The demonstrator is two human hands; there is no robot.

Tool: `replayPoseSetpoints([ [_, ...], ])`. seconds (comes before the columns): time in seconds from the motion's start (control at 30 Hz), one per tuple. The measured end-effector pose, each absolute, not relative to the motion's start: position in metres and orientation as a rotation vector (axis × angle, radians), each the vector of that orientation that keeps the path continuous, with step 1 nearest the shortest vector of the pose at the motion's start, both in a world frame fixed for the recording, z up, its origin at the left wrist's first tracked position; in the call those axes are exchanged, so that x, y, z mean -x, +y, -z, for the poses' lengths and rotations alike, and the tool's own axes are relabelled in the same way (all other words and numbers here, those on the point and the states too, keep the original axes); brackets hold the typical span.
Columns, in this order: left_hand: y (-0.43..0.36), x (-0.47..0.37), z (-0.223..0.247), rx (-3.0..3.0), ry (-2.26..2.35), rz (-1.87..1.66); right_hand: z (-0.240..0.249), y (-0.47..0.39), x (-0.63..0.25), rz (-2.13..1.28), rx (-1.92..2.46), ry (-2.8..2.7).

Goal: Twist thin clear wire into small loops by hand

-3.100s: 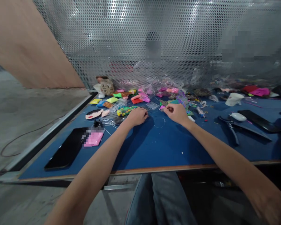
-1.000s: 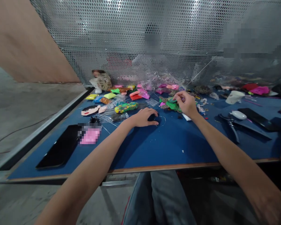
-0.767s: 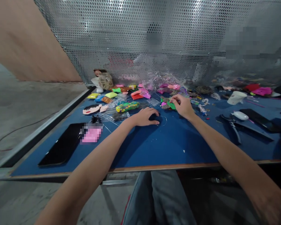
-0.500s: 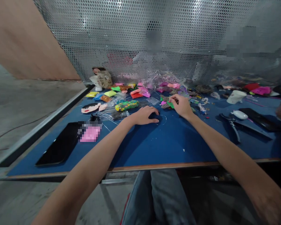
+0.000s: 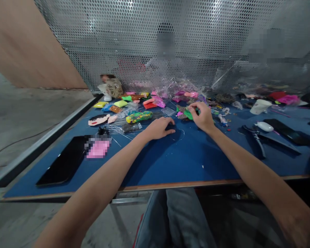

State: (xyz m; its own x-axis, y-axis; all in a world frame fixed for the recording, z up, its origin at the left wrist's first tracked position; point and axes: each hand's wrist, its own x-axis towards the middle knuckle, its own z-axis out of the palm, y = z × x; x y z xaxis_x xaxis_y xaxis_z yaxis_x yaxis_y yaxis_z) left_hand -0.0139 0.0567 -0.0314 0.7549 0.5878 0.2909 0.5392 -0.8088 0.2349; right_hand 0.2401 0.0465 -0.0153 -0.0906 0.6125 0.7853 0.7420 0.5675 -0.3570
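Observation:
My left hand [image 5: 160, 127] rests on the blue tabletop [image 5: 175, 162], fingers curved and the thumb apart, holding nothing I can see. Beside its thumb lies a thin, pale curved strand [image 5: 182, 135]. At the far side of the work area, the thumb and forefinger of my right hand [image 5: 203, 116] are pinched together; whatever is between them is too small to make out. Just behind those fingertips is a lump of green modelling clay [image 5: 188, 114], with grey and pink pieces next to it.
Bagged coloured clay [image 5: 121, 103] and a yellow-green clay lump [image 5: 138, 117] sit at back left, near thin wires and a clay face [image 5: 98, 120]. A black tablet [image 5: 63, 161] lies at left. Pliers [image 5: 255, 139] and a white mouse [image 5: 264, 126] lie right. Perforated metal [image 5: 139, 31] stands behind.
My right hand has shifted slightly, its fingers still pinched. My left hand stays nearly in place. Another person's hand at the right edge has moved mostly out of view.

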Motion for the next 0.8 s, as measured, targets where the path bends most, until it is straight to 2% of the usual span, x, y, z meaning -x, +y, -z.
replayPoseSetpoints([
  [0.43, 0.053, 0.007, 0.034, -2.775, 0.879, -0.542, 0.014, 0.04, -0.236, 0.013, 1.101, -1.907],
  [0.6, 0.041, 0.0, 0.03, -2.76, 0.944, -0.445, 0.016, 0.043, -0.236, 0.012, 1.098, -1.996],
  [0.8, 0.036, -0.001, 0.025, -2.821, 0.961, -0.469, 0.017, 0.038, -0.238, -0.405, 1.066, -2.033],
])
